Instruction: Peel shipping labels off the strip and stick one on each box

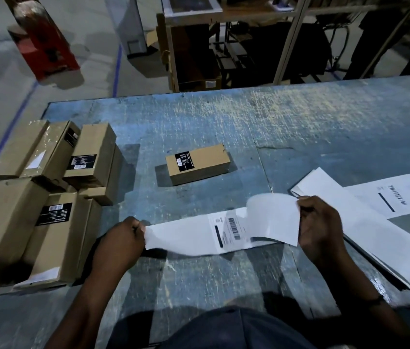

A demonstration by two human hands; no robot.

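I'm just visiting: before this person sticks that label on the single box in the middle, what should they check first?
1. Left hand pinches the end of the strip: ok.
2. Right hand pinches the lifted label: ok.
3. Label fully off the strip: cannot tell.
4. Label flat: not ok, it curls.
5. Lone box lies flat on the table, its top showing only a black sticker: ok.

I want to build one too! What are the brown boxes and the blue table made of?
The boxes look like plain matte cardboard: brown, with sharp folded edges. The table seems painted blue over something hard, maybe metal or wood; pale scratches show through the worn paint.
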